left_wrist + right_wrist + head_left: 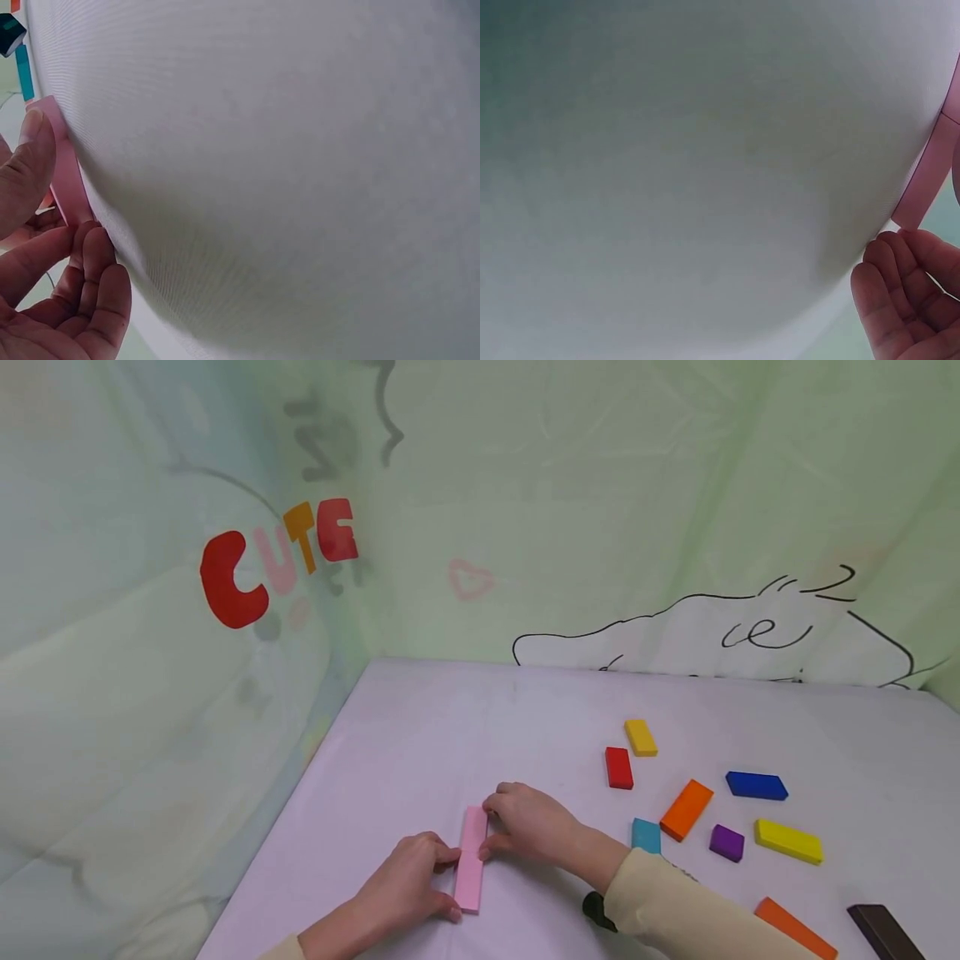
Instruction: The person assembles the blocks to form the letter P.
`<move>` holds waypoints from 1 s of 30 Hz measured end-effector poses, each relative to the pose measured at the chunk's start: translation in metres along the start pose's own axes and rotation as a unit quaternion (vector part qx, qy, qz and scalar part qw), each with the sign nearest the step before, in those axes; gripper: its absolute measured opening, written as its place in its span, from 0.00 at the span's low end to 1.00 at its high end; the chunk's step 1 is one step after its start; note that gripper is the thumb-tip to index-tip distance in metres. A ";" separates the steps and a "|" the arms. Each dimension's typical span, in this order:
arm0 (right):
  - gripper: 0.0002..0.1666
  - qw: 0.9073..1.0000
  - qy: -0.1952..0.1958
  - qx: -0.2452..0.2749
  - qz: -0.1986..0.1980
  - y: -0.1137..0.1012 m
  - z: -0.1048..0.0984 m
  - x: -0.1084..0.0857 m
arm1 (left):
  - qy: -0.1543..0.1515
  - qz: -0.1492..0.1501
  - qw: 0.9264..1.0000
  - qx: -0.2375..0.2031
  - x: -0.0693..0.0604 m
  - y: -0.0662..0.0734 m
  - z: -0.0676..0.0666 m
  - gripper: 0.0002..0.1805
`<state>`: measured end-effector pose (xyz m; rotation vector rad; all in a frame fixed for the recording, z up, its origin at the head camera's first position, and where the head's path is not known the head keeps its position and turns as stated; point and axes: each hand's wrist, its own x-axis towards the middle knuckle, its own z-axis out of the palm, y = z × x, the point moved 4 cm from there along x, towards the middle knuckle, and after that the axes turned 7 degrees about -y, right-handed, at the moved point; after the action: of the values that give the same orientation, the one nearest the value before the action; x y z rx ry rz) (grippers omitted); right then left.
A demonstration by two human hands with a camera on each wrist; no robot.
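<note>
Two pink rectangular blocks lie end to end on the white cloth in the head view, forming one long strip. My left hand holds the near pink block, thumb by its near end and index finger by the seam. In the left wrist view, the thumb and fingers of that hand sit at the two ends of this pink block. My right hand grips the far pink block, fingertips at its far end and thumb near the seam. The right wrist view shows fingertips touching the end of that block.
To the right lie several loose blocks, among them red, dark yellow, orange, blue, purple, yellow, teal and dark brown. A printed curtain hangs behind and at left.
</note>
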<state>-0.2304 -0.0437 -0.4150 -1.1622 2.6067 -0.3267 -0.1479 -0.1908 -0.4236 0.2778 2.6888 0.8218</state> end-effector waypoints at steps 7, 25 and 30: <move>0.31 1.000 0.004 0.006 -0.005 0.002 0.000 -0.001 | 0.007 0.017 1.000 0.004 -0.001 0.001 -0.001 0.35; 0.32 1.000 -0.016 0.020 0.009 0.008 -0.002 -0.005 | -0.014 -0.012 1.000 -0.022 -0.001 0.000 -0.001 0.36; 0.33 0.999 -0.026 0.025 0.012 0.012 -0.006 -0.010 | -0.008 -0.020 0.999 -0.027 -0.004 -0.003 -0.005 0.38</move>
<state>-0.2348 -0.0276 -0.4114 -1.1084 2.5501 -0.3503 -0.1463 -0.1970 -0.4210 0.2170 2.6429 0.8761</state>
